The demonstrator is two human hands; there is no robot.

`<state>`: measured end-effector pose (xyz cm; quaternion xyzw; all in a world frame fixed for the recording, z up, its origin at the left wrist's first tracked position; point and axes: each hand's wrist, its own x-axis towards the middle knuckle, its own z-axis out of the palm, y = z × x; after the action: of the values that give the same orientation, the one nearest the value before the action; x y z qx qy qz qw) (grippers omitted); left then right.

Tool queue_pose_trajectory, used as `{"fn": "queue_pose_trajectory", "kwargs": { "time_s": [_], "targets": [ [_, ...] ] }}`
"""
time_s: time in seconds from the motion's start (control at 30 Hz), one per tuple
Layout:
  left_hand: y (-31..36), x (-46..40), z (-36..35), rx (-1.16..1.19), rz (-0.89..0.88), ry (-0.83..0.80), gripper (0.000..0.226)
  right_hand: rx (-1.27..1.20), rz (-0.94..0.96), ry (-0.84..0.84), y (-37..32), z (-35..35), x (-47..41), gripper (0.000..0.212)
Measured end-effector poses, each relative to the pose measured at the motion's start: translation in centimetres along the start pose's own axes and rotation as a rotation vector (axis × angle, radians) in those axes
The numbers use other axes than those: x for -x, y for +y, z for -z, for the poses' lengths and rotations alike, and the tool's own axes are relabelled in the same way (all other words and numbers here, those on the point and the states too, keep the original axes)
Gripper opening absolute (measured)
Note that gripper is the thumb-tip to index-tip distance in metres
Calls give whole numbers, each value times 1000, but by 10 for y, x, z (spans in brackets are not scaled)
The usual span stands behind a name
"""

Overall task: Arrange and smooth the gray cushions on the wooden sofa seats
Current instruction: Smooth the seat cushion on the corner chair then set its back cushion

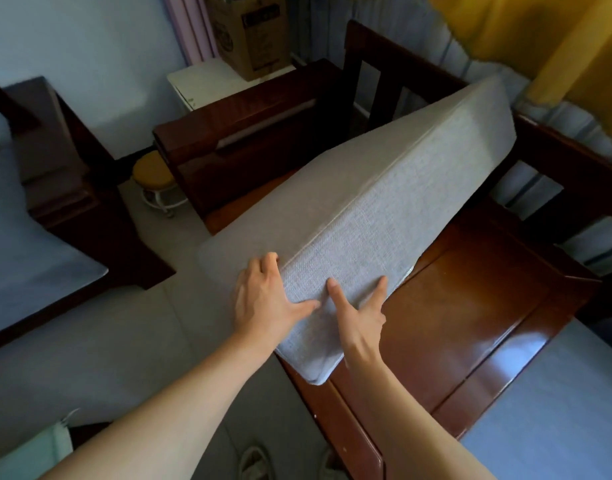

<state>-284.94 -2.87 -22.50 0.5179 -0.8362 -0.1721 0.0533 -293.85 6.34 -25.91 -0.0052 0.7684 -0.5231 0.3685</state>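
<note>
Both my bare forearms reach forward and down to the gray cushion [360,209], which stands tipped up on its long edge over the wooden sofa seat [470,306], its far end leaning toward the sofa's backrest [418,71] and its near corner jutting past the seat's front edge. My left hand [263,299] wraps the cushion's near left edge: the thumb lies flat on the narrow side facing me while the fingers curl round onto the broad face. My right hand [360,313] presses against that same narrow side with thumb and forefinger spread wide in a V; I cannot tell where its other fingers lie.

I count one cushion in my grasp and one bare polished seat beneath it. A second gray cushion [557,410] lies flat on the seat to the right of the held cushion. Left of it, across the tiled floor, a third pale cushion [27,258] rests on another wooden chair. Beyond the held cushion's left side stand one small round stool [155,174] and, farther back, one cardboard box [252,32].
</note>
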Motion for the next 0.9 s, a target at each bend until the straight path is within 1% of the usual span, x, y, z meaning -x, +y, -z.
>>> {"fn": "queue_pose_trajectory", "kwargs": {
  "time_s": [0.2,0.27,0.4,0.5,0.57,0.63,0.67,0.7,0.77,0.8,0.83,0.9],
  "targets": [
    [-5,21,-35,-21,-45,-17,90,-62,-60,66,42,0,-9,102],
    [-6,25,-42,-23,-71,1,89,-63,-56,62,50,2,-11,100],
    [-9,34,-58,-57,-81,-39,90,-79,-75,27,69,7,-15,98],
    [-11,39,-68,-80,-103,-27,93,-73,-85,1,83,7,-19,95],
    [-15,37,-70,-127,-117,-54,97,-17,-93,-51,88,7,-23,94],
    [-23,33,-68,-200,-112,-100,100,133,-92,-117,89,7,-24,96],
    [-27,30,-68,-229,-104,-124,102,253,-24,-123,87,8,-24,98],
    [-30,27,-68,-243,-96,-150,104,394,108,-93,84,9,-24,98],
    [-35,23,-70,-240,-85,-184,104,737,508,15,77,9,-32,110],
    [-38,21,-72,-234,-78,-190,103,907,698,31,72,7,-39,117],
    [-38,20,-74,-228,-82,-192,102,1045,834,23,65,5,-48,121],
    [-38,19,-78,-211,-80,-170,100,1237,993,-58,49,1,-66,118]
  ]
}}
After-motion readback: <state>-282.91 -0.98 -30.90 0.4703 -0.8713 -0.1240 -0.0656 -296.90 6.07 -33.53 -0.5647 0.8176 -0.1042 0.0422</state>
